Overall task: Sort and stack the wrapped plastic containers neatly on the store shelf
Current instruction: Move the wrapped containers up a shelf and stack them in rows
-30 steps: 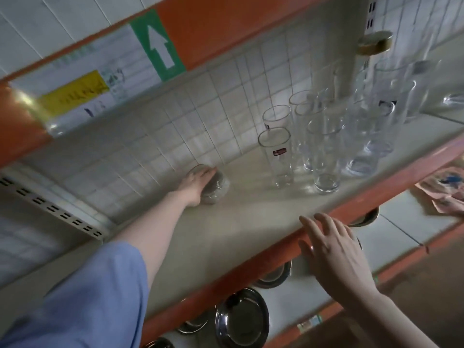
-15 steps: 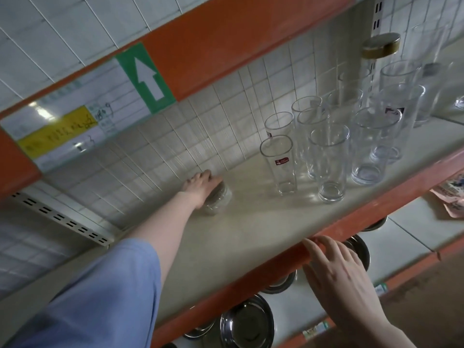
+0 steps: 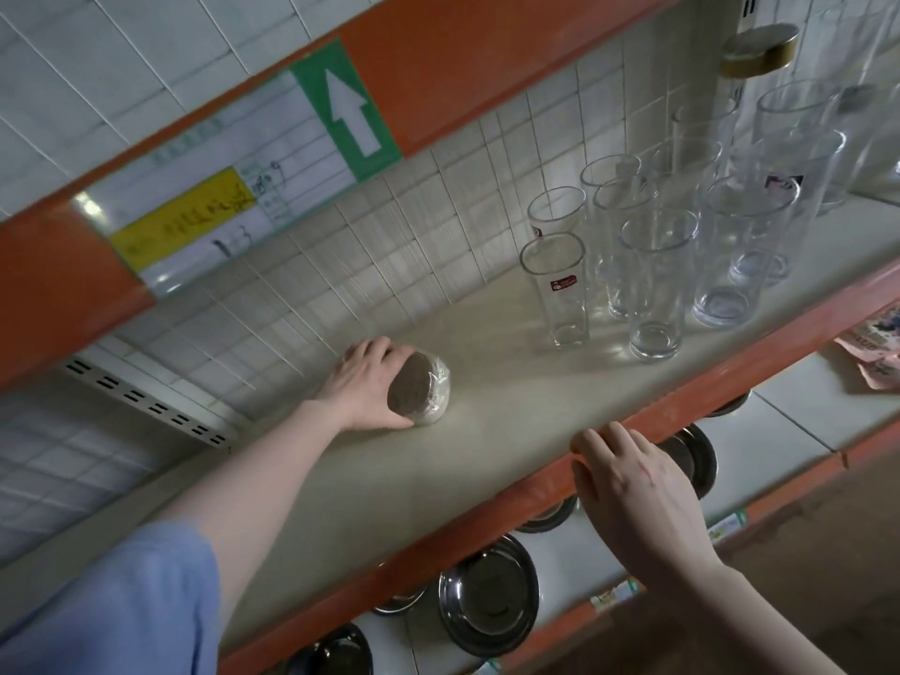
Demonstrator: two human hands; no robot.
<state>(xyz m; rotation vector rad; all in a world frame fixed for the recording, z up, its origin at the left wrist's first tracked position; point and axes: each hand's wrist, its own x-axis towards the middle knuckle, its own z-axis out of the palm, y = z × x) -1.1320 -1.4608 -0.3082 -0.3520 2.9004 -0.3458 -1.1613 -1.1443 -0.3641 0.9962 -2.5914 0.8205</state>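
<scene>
Left hand (image 3: 366, 388) grips wrapped container (image 3: 421, 396), arm outstretched.

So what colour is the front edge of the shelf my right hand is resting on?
Orange-red; the shelf's front edge shows best in the head view.

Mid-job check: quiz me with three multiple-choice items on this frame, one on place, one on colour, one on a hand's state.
1. Where is the wrapped container?
A. on the beige shelf, left of the glasses
B. among the steel plates below
C. on the floor

2. What colour is the shelf's front edge?
A. green
B. orange
C. white

3. What is the left hand doing?
A. hanging idle
B. lifting a glass
C. gripping the container

Answers: 1 A, it sits on the shelf surface clear of the glasses; 2 B, the rail under the right hand is orange; 3 C, fingers and thumb wrap it.
</scene>
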